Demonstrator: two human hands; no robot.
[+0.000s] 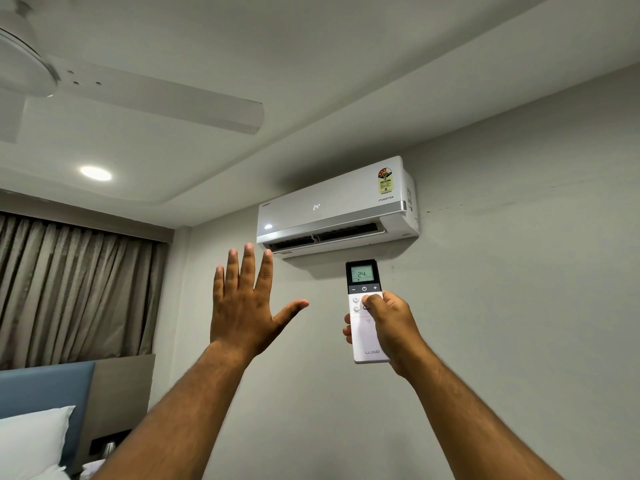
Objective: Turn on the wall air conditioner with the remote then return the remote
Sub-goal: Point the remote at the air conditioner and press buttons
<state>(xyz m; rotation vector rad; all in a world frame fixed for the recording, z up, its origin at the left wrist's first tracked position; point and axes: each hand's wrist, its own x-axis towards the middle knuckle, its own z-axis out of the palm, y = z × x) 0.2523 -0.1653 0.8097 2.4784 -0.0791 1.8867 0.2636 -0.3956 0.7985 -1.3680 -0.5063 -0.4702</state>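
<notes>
The white ceiling fan [52,74] is cut off at the left edge. The right hand [388,323] hides part of the white remote [365,306]. The yellow label [385,181] on the white wall air conditioner [332,206] is too small to read.

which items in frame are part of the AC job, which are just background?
Job:
- remote, held in the right hand, screen reads 24
- wall air conditioner, display lit at 24, louvre open
- left hand, open, raised below the unit

Background:
- ceiling fan
- ceiling light
- curtains
- headboard
- pillow

Air conditioner [332,206] high on the wall [519,289], remote [363,306] just below (left hand [242,306] beside).
</notes>
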